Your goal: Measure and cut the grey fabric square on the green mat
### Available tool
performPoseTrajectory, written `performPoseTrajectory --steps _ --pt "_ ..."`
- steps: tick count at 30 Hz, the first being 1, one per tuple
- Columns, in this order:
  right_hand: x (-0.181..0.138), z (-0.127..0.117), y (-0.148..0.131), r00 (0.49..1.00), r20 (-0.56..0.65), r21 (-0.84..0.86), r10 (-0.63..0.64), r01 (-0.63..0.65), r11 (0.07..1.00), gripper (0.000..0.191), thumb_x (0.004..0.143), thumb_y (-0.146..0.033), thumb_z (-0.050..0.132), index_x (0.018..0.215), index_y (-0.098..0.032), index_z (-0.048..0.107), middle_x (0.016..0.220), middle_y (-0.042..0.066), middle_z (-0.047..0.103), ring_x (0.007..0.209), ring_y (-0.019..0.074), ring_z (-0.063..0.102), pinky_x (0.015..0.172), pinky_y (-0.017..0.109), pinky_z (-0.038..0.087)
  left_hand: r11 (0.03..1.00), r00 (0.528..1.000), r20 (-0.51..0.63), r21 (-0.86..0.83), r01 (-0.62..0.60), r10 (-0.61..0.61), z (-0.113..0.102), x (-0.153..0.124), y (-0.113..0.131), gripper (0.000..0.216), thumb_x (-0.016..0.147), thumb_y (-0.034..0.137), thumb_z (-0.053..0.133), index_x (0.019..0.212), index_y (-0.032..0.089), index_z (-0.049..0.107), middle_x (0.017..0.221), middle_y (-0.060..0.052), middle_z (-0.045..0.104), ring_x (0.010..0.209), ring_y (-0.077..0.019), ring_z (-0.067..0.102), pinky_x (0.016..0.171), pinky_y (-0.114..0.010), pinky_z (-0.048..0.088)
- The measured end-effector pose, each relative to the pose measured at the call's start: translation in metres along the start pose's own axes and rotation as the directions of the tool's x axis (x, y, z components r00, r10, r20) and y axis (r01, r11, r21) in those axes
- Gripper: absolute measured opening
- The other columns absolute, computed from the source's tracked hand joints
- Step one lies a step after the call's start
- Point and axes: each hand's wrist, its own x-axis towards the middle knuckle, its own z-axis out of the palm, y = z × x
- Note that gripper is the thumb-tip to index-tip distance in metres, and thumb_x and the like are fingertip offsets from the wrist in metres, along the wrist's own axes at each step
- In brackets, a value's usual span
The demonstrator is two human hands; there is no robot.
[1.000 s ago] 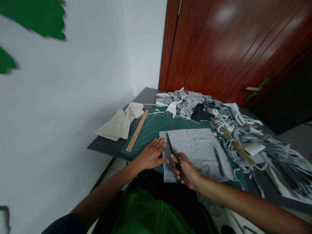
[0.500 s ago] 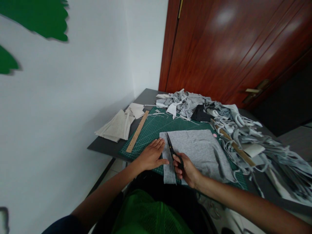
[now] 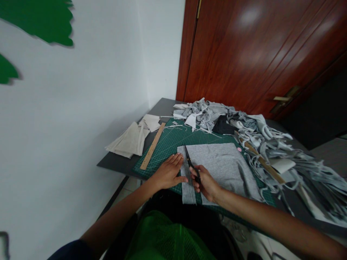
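Observation:
A piece of grey knit fabric (image 3: 219, 159) lies on the green cutting mat (image 3: 173, 135), slit upward from its near edge. My right hand (image 3: 204, 182) is closed round the handles of black scissors (image 3: 189, 159), whose blades point away from me, near the far edge of the fabric. Left of the slit runs a narrow strip (image 3: 188, 193) of the same fabric. My left hand (image 3: 170, 171) lies flat with fingers stretched out, its fingertips and thumb on the strip's left edge.
A wooden ruler (image 3: 153, 146) lies on the mat's left side. Cream cloth pieces (image 3: 130, 141) are stacked beyond it on the dark table (image 3: 114, 162). Piled grey scraps (image 3: 206, 112) and a bundle of strips (image 3: 306, 173) fill the back and right.
My right hand and the scissors have shifted slightly forward, the tips now at the fabric's far edge. My left hand stays in place.

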Motion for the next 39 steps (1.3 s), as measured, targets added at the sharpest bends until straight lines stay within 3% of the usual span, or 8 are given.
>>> performPoseTrajectory --steps 10,14,19,26,31,33,36,39 --pt "0.005 -0.009 0.005 0.998 0.055 0.085 0.002 -0.006 0.996 0.049 0.072 -0.049 0.083 0.096 -0.026 0.046 0.063 -0.011 0.052 0.041 0.0072 0.041 0.033 0.017 0.029 1.0 1.0 -0.018 0.004 -0.009 0.009 -0.001 -0.001 0.001 0.095 0.1 0.078 0.038 0.16 0.006 0.032 0.167 -0.027 0.033 0.159 -0.0346 0.026 0.129 -0.051 0.026" --pt "0.014 -0.017 0.004 0.983 0.182 0.164 0.013 -0.043 0.986 0.048 0.074 -0.051 0.082 0.088 -0.026 0.043 0.063 -0.012 0.05 0.039 0.0045 0.034 0.032 0.015 0.024 1.0 0.999 -0.018 -0.014 0.027 -0.027 -0.001 0.002 0.003 0.097 0.096 0.079 0.047 0.159 0.006 0.035 0.166 -0.027 0.034 0.159 -0.0345 0.028 0.129 -0.05 0.026" --pt "0.04 -0.023 -0.002 0.929 0.369 0.267 -0.036 -0.069 0.961 0.052 0.072 -0.05 0.086 0.086 -0.025 0.042 0.061 -0.012 0.048 0.037 0.0033 0.028 0.03 0.015 0.019 0.983 0.983 -0.03 -0.004 0.183 -0.183 0.003 0.011 0.012 0.093 0.095 0.066 0.06 0.157 0.001 0.038 0.165 -0.029 0.036 0.157 -0.0369 0.031 0.129 -0.051 0.027" --pt "0.068 -0.033 -0.019 0.857 0.488 0.398 -0.167 -0.048 0.916 0.049 0.074 -0.047 0.086 0.091 -0.025 0.045 0.064 -0.011 0.049 0.037 0.0024 0.025 0.029 0.012 0.017 0.939 0.948 0.004 0.136 0.316 -0.32 -0.013 0.046 0.002 0.076 0.094 0.058 0.067 0.146 0.004 0.054 0.155 -0.028 0.051 0.149 -0.0389 0.044 0.123 -0.049 0.036" --pt "0.062 -0.064 -0.048 0.857 0.444 0.46 -0.261 0.032 0.887 0.051 0.074 -0.05 0.086 0.095 -0.026 0.046 0.066 -0.012 0.047 0.038 0.0024 0.025 0.029 0.012 0.02 0.913 0.919 0.032 0.137 0.385 -0.392 -0.035 0.092 -0.025 0.036 0.093 0.046 0.072 0.115 0.017 0.071 0.128 -0.016 0.069 0.126 -0.0323 0.063 0.104 -0.04 0.049" --pt "0.063 -0.078 -0.057 0.891 0.366 0.383 -0.271 0.121 0.916 0.048 0.078 -0.049 0.084 0.098 -0.027 0.046 0.066 -0.012 0.049 0.038 0.0036 0.028 0.03 0.013 0.02 0.899 0.9 0.055 0.1 0.426 -0.432 -0.04 0.115 -0.039 0.025 0.094 0.042 0.071 0.105 0.019 0.073 0.121 -0.013 0.072 0.122 -0.0305 0.064 0.1 -0.037 0.049" --pt "0.072 -0.096 -0.064 0.928 0.159 -0.072 -0.336 0.351 0.934 0.039 0.082 -0.045 0.077 0.105 -0.027 0.051 0.065 -0.01 0.054 0.039 0.0082 0.037 0.033 0.018 0.028 0.88 0.877 0.072 0.06 0.472 -0.475 -0.042 0.148 -0.062 0.026 0.094 0.046 0.068 0.089 0.02 0.075 0.105 -0.011 0.076 0.116 -0.03 0.067 0.091 -0.034 0.049" --pt "0.08 -0.109 -0.066 0.847 0.078 -0.584 -0.527 0.467 0.664 0.034 0.083 -0.029 0.069 0.115 -0.023 0.061 0.074 -0.001 0.068 0.058 0.0175 0.061 0.054 0.027 0.047 0.852 0.849 0.1 -0.013 0.523 -0.519 -0.038 0.172 -0.08 0.035 0.091 0.051 0.067 0.073 0.021 0.072 0.086 -0.008 0.075 0.096 -0.0286 0.072 0.076 -0.031 0.047"
